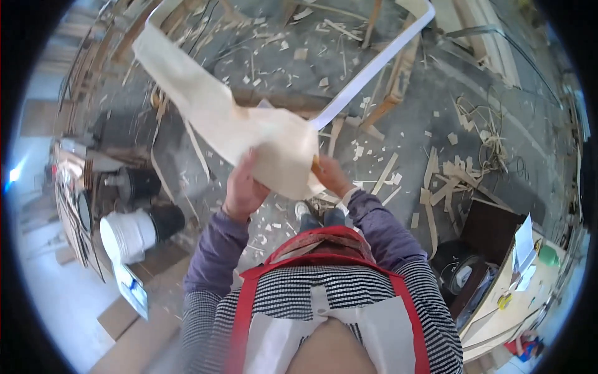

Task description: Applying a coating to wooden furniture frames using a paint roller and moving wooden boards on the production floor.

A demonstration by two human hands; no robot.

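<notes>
Cream cloth (249,134) is held up at the centre, clamped from below by the left hand (244,187) and gripped at its four o'clock edge by the right hand (330,174). A white frame (367,75) rises toward one o'clock over the wood-scrap floor (405,143); a white bucket (128,235) sits at eight o'clock.

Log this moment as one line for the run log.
left hand: grips cream cloth | right hand: at cloth's lower edge | white frame: under cloth | floor: wood scraps

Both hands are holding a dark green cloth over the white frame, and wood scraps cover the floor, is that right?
Not quite: in the head view the cloth is cream, not dark green. Both the left hand and right hand hold it over the white frame, above the scrap-strewn floor.
</notes>
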